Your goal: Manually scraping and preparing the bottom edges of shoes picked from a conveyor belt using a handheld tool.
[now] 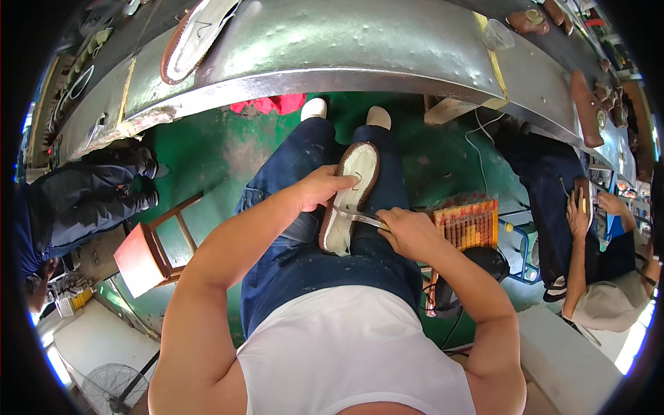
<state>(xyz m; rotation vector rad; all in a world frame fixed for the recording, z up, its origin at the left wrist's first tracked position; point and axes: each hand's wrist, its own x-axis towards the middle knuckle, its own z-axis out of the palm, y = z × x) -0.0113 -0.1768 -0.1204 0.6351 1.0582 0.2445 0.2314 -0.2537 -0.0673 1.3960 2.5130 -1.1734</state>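
A shoe [353, 169] with a white underside and a brown stitched-looking rim lies lengthwise across my lap, underside up. My left hand [325, 188] grips its left edge, with the thumb pressed on the white face. In my right hand [408, 232] is a slim metal tool [362, 218], its shiny end laid across the white face near the close end of the shoe. Whether it is a knife or scissors I cannot tell. A thin pale strip hangs at the shoe's lower right edge. My fingers hide part of the tool's handle.
A metal-topped bench [332, 45] runs ahead of my feet, bearing a similar shoe [197, 41] and a clear cup [496, 34]. A wooden stool [149, 256] stands left, a beaded seat back [467, 223] right. Another person's hand [576, 213] holds a shoe at far right; another person's legs [90, 190] are left.
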